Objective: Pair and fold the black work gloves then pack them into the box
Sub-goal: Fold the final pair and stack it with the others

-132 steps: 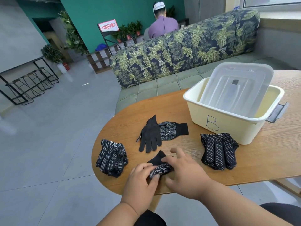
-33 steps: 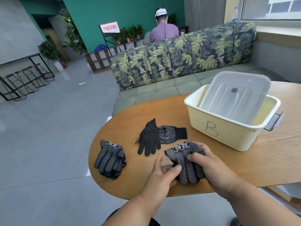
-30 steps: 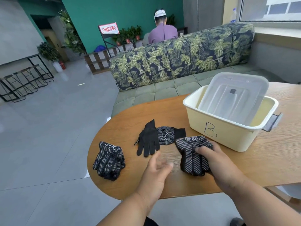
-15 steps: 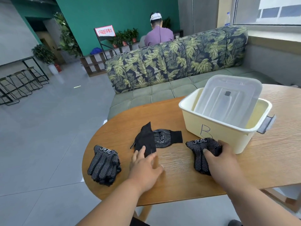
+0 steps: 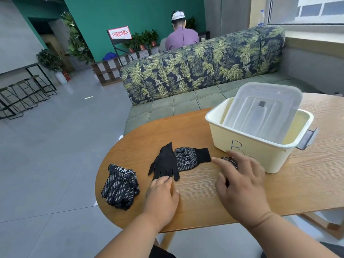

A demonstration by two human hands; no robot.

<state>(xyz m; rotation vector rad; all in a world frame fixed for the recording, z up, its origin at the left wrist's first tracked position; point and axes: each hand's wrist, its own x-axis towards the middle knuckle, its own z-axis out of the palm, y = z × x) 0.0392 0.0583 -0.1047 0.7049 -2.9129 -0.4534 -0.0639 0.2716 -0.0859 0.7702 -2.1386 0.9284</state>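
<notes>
On wood table (image 5: 204,198), box (image 5: 260,151), gloves (image 5: 165,164), sofa (image 5: 201,67) behind

Folded glove pair (image 5: 229,161) mostly hidden behind blurred right hand (image 5: 242,185), apparently.

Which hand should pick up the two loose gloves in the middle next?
Probably the left hand: its fingers already touch the plain black glove lying over the dotted glove. The right hand hovers nearer the box.
</notes>
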